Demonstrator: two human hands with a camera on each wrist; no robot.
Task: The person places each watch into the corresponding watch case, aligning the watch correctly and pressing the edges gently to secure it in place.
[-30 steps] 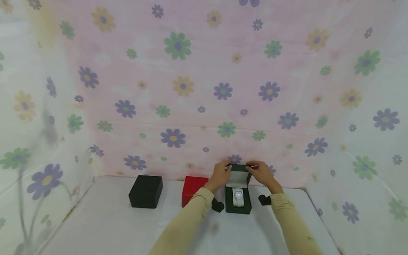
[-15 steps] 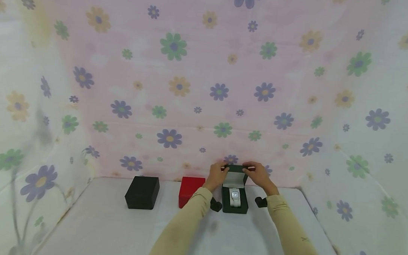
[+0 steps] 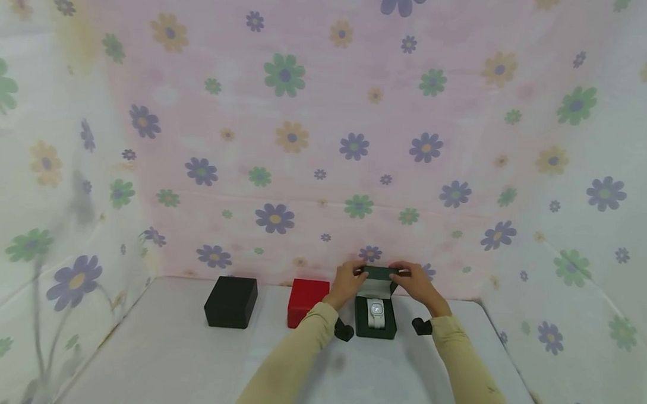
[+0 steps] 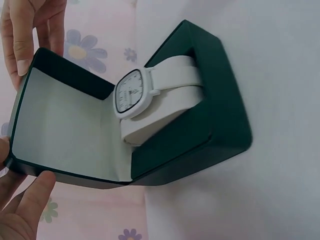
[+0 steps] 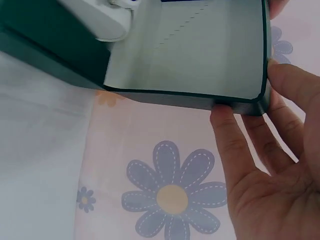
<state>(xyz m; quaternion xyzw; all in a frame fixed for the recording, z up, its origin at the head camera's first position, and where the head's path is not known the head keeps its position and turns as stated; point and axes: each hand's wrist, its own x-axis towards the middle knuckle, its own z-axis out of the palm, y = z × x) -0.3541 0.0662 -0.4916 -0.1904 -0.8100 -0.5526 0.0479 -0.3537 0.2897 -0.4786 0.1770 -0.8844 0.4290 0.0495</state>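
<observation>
A dark green watch box [image 3: 375, 333] stands on the white surface with its lid raised. Inside sits a white wristwatch [image 4: 132, 94] with a squarish dial, its strap wrapped round a pale cushion. My left hand [image 3: 347, 283] grips one upper corner of the lid [image 4: 60, 125], thumb and fingers at the rim. At the opposite corner, my right hand [image 5: 280, 145] pinches the lid between thumb and fingers, with the index finger along its side. The pale lining of the lid [image 5: 200, 55] shows in both wrist views.
Left of the watch box stands a red box [image 3: 306, 299], partly hidden by my left hand and sleeve. Further left is a black box [image 3: 231, 303]. A flowered cloth [image 3: 326, 136] rises behind the white surface [image 3: 189, 364] and at both sides.
The raised lid has tipped slightly forward and down, with both hands lowering along with it. The watch and the other boxes stay put; the head view shifts a little.
</observation>
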